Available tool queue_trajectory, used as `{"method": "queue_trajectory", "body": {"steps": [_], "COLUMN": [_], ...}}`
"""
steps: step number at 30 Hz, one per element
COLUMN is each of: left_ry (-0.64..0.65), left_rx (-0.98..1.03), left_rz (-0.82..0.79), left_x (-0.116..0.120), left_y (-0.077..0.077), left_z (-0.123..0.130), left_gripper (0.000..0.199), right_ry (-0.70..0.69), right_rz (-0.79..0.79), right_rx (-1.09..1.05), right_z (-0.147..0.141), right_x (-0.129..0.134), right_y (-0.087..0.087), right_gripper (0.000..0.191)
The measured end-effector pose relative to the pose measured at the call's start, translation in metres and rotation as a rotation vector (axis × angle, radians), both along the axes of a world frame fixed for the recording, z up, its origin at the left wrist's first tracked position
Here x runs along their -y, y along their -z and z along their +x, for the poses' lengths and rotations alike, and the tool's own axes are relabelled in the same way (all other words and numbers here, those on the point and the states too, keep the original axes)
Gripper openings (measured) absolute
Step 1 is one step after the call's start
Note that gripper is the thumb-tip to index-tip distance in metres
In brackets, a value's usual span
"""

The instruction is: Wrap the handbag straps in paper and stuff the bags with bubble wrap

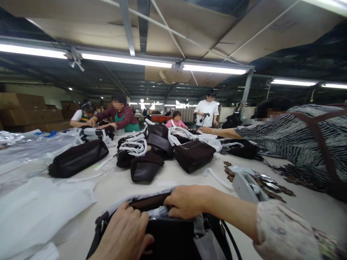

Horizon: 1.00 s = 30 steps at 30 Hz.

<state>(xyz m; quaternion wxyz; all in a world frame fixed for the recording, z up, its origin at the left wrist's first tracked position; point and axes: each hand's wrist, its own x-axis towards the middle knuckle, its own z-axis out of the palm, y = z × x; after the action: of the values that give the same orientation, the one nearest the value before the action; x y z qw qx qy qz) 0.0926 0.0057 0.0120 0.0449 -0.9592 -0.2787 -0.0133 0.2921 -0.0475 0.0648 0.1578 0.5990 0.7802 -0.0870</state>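
Observation:
A black handbag (170, 238) stands with its top open at the near edge of the table, directly before me. My left hand (126, 231) is closed over the left part of its rim, thumb on the near side and fingers bent toward the opening. From the right, my right hand (189, 202) reaches into the mouth of the bag with curled fingers; what they pinch is hidden. Beside those fingertips, crumpled clear plastic (159, 212) shows inside against a brown lining. A grey-white wrapping (208, 245) hangs at the bag's right front.
Several dark handbags (193, 155) with white-wrapped handles are heaped mid-table. A grey tape dispenser (248, 186) stands right, near brown and silvery pieces (268, 180). White sheets (40, 213) lie left. A person in a patterned top (282, 133) leans in from the right; others are farther back.

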Motion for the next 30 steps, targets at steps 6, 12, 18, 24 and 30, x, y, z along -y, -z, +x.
{"method": "queue_trajectory", "body": {"steps": [6,12,18,24,30], "left_ry": [-0.042,0.061,0.274,0.359,0.482], "left_rx": [-0.106,0.099,0.155,0.181,0.251], "left_rz": [-0.065,0.027,-0.190,-0.343,-0.383], "left_x": [-0.006,0.004,0.023,0.020,0.016], "left_y": [-0.025,-0.021,-0.012,-0.008,-0.012], "left_z": [0.000,0.014,0.047,0.061,0.071], "left_gripper": [0.022,0.022,0.024,0.024,0.026], "right_ry": [0.053,0.135,-0.023,0.211,0.551], "right_rz": [0.124,0.311,0.109,0.396,0.314], "right_rx": [-0.216,-0.197,0.186,-0.065,-0.332], "right_z": [0.034,0.034,0.020,0.035,0.041], "right_x": [0.036,0.051,0.038,0.064,0.098], "right_y": [0.000,-0.006,0.005,-0.010,0.003], "right_gripper": [0.033,0.024,0.008,0.021,0.059]}}
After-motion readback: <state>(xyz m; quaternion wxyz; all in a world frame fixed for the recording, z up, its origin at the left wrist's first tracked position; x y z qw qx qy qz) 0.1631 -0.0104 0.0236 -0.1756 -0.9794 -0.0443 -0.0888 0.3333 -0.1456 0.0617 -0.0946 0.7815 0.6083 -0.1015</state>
